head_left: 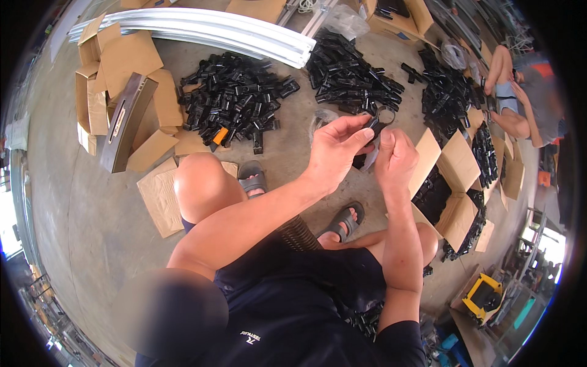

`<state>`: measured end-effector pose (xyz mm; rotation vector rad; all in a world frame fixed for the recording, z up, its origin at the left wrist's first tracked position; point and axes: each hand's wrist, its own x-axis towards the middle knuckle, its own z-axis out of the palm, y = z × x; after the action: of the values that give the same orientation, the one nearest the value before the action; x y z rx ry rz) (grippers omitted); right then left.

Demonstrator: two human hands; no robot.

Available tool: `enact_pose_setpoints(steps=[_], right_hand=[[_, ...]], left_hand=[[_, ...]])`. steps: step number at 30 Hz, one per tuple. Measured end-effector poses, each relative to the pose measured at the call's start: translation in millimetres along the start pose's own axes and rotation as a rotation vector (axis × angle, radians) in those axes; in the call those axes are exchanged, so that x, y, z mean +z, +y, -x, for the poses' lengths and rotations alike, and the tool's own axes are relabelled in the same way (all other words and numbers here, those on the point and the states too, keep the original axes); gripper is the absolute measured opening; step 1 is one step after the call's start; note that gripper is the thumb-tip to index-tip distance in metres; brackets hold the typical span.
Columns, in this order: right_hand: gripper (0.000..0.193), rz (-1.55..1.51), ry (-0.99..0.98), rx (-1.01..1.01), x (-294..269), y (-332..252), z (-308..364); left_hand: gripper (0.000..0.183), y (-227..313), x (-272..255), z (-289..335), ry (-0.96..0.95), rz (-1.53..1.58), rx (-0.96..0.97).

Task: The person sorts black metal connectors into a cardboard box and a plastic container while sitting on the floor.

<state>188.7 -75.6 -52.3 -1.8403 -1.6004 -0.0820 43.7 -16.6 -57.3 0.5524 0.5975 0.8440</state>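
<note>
My left hand (pixel 338 148) pinches a small black part (pixel 377 125) between thumb and fingers, in front of my knees. A dark ring (pixel 386 115) stands out at the part's upper end. Close beside it, my right hand (pixel 396 160) is closed, its fingertips drawn together at the part's right side. What those fingers grip is hidden. Between the two hands hangs a whitish, see-through piece (pixel 370 160), perhaps thin plastic. Beyond the hands lies a heap of black parts (pixel 348 73), and another heap of black parts (pixel 235 98) spreads to its left.
An orange-and-black piece (pixel 220 136) lies at the left heap's near edge. Right of me stands an open cardboard box (pixel 460 160) with black parts inside. Further right another person (pixel 520 101) sits by more black parts (pixel 449 95). Long silvery rails (pixel 202 29) lie across the far side.
</note>
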Motion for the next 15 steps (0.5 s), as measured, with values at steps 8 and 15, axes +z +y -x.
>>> enact_pose_setpoints(steps=[8, 15], right_hand=[[0.022, -0.162, 0.102, 0.117, 7, -14, 2], [0.034, -0.084, -0.009, 0.091, 2, -1, 1]], left_hand=[[0.026, 0, 2, -2, -0.035, 0.030, 0.011], [0.026, -2, -3, -4, 0.024, 0.019, 0.002]])
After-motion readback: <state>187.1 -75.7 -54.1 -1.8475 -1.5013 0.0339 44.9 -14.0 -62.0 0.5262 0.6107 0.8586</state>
